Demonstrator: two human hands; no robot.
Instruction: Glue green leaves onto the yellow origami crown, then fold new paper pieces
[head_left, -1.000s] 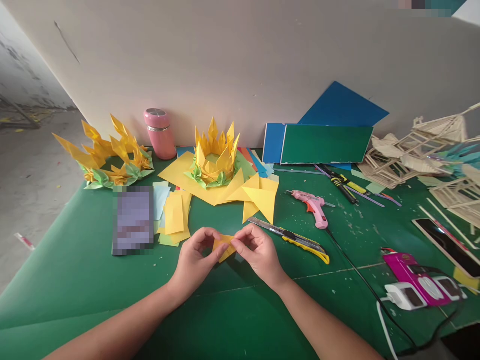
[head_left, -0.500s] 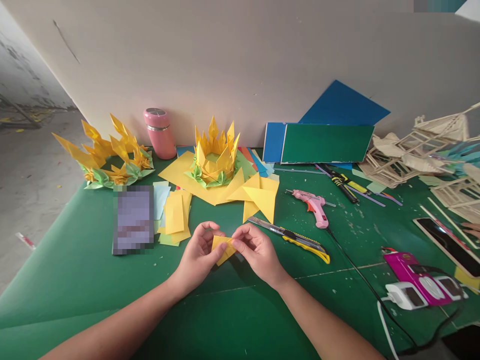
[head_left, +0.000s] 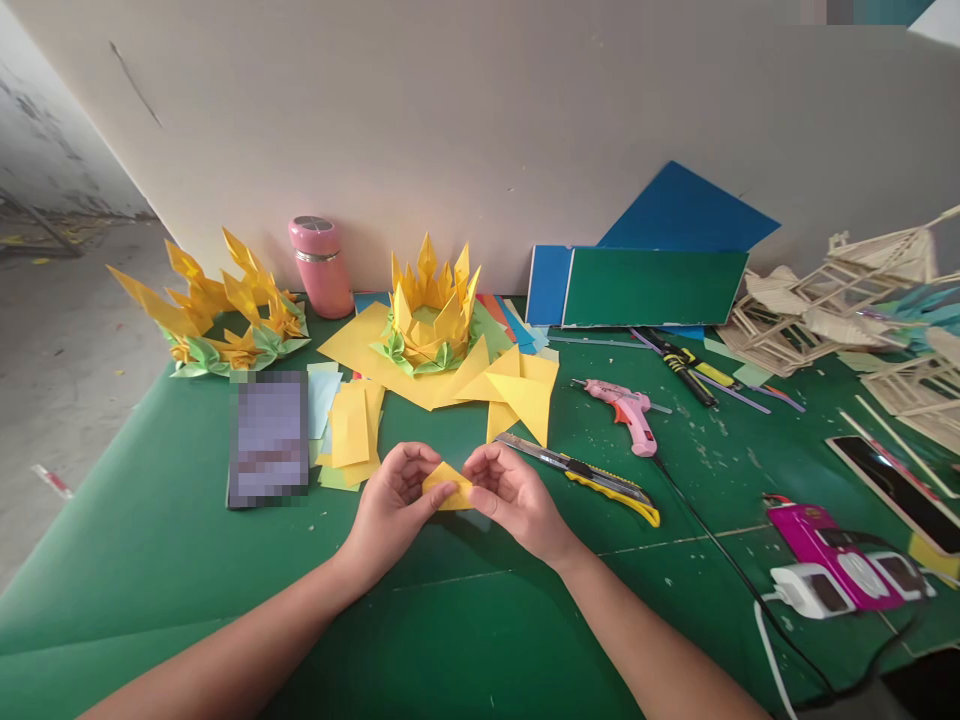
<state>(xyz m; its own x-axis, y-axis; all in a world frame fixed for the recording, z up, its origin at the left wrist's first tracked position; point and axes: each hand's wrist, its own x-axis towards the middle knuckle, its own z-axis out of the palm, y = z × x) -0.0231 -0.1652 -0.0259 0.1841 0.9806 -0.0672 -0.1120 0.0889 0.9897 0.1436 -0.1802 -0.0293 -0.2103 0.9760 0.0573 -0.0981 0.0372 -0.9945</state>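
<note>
Between my hands is a small folded piece of yellow paper (head_left: 448,482), roughly triangular with its point upward. My left hand (head_left: 397,500) pinches its left side, thumb in front and fingers curled behind. My right hand (head_left: 517,505) grips the right corner, its thumb against the edge. Beyond them stands a folded paper crown (head_left: 431,310), yellow points above green leaves, on yellow sheets (head_left: 360,335). More yellow paper pieces (head_left: 349,428) lie to the left of my hands, and others (head_left: 525,395) lie behind to the right.
A utility knife (head_left: 585,470) lies right of my hands, with a pink glue gun (head_left: 626,405) and its cord beyond. At left are a second paper crown (head_left: 232,320), a pink flask (head_left: 321,270) and a blurred tablet-like object (head_left: 268,440). A magenta power strip (head_left: 832,550) and phone (head_left: 896,485) sit right.
The yellow paper has turned in my fingers from a tilted, squarish shape to a triangle pointing up. A hand at the far right edge has gone out of view.
</note>
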